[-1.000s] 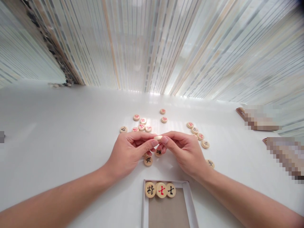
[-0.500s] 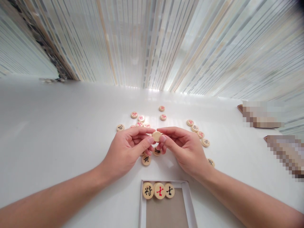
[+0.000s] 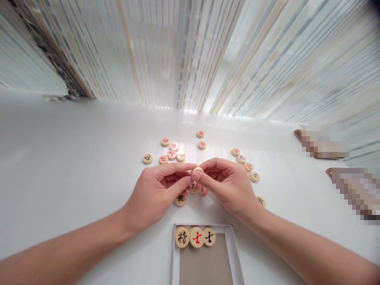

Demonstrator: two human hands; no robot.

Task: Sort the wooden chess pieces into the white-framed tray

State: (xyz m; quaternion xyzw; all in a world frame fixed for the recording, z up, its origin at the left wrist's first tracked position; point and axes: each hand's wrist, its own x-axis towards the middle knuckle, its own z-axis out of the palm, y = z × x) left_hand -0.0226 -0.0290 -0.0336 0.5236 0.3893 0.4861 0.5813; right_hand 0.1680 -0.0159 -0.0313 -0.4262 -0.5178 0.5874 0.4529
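Between the fingertips of my left hand [image 3: 157, 188] and my right hand [image 3: 227, 184] is a round wooden Chinese chess piece [image 3: 197, 170], pinched by both. Its face is tilted and no character on it can be read. Just below my fingers, a black-lettered piece [image 3: 179, 199] lies on the table, and another [image 3: 193, 187] is partly hidden by my fingers. Nearer to me, a shallow box [image 3: 204, 269] holds three pieces in a row along its far edge: a black one [image 3: 182, 236], a red one [image 3: 196, 237] and another black one [image 3: 209, 237].
Beyond my hands, several red and black pieces [image 3: 171, 154] lie scattered on the white table [image 3: 74, 158]. More pieces [image 3: 248, 166] form a slanting line at the right. Two blurred-out framed items [image 3: 323, 144] stand at the far right. A striped curtain [image 3: 166, 51] hangs behind the table.
The held piece has been turned from its blank face toward me to a tilted position, and my fingertips have drawn closer together. The view has shifted slightly.
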